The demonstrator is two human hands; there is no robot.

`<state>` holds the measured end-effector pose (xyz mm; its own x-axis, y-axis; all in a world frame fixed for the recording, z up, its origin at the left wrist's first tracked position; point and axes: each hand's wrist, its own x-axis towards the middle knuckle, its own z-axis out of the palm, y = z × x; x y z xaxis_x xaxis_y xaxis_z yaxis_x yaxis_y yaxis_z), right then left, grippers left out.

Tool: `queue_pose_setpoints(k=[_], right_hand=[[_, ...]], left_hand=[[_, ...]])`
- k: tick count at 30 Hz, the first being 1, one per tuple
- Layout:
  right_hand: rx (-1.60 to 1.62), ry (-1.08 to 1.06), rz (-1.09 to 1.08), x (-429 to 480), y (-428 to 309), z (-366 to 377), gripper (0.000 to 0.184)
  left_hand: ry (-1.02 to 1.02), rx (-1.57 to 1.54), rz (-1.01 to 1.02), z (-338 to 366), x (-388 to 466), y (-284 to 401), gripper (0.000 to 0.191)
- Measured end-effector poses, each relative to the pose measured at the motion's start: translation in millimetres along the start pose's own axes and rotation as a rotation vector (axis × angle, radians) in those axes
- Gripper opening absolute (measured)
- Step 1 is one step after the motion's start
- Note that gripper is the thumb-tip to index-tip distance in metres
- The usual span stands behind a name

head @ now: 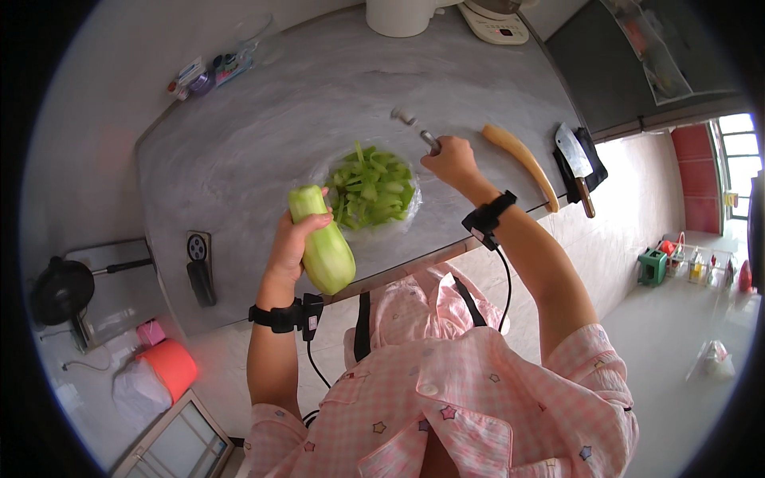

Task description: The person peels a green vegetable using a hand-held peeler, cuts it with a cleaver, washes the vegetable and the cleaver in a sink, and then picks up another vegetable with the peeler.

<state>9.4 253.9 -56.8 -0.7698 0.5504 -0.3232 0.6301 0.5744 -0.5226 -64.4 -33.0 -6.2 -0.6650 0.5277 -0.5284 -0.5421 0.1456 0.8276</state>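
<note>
A peeled, pale green gourd is gripped in my left hand, tilted over the counter's near edge. My right hand is closed around the handle of a vegetable peeler, whose metal head is blurred and points away from me. Between the hands, a heap of green peelings lies on clear plastic film. To the right of my right hand rests a long, tan, peeled-looking root vegetable.
A cleaver lies on black cloth at the counter's right edge. A white container and an electric appliance base stand at the back. Small bottles sit back left; a black-handled object lies near left.
</note>
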Motion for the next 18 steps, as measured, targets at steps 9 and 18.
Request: queue_pose_setpoints(k=[9, 18], right_hand=[[0.393, -0.289, -0.150, -30, -58, 1, 0.024], [0.119, -0.034, -0.134, 27, -52, 18, 0.026]], left_hand=[[-0.141, -0.160, -0.046, -8, 1, -6, 0.061], [-0.173, -0.158, -0.107, -4, 19, -15, 0.064]])
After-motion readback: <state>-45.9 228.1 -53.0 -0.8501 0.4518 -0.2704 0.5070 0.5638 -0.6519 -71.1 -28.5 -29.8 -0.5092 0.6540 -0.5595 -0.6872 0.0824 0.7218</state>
